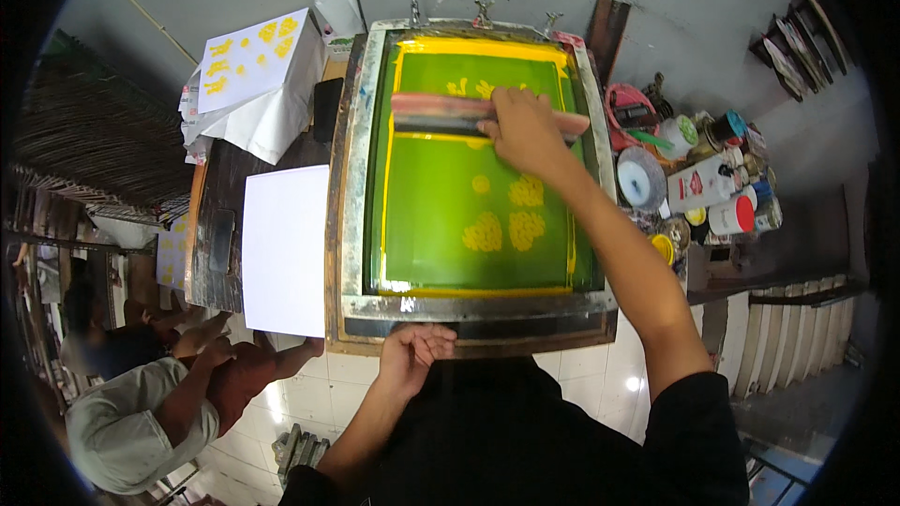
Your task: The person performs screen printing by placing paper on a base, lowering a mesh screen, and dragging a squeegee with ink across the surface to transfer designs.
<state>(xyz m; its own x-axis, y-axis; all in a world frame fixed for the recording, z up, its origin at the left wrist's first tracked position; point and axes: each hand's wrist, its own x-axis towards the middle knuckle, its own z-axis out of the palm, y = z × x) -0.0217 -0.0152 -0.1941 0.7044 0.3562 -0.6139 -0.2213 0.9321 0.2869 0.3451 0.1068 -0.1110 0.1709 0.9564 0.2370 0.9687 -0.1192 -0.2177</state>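
My right hand (525, 131) grips a squeegee (433, 111) with a pinkish wooden handle and dark blade. The squeegee lies crosswise on the upper part of a green printing screen (427, 197), with yellow ink along the mesh edges and yellow leafy motifs below the blade. A worn metal frame (478, 305) surrounds the mesh. At the front edge of the wooden base board (544, 342), my left hand (418, 354) rests with fingers loosely curled and nothing visible in them.
White paper (286, 248) lies left of the screen. Behind it are a phone (327, 110) and yellow-printed sheets (248, 56) on a wrapped stack. Tubs and bottles, including a white jug (701, 184), crowd the right side. Another person (155, 412) sits at lower left.
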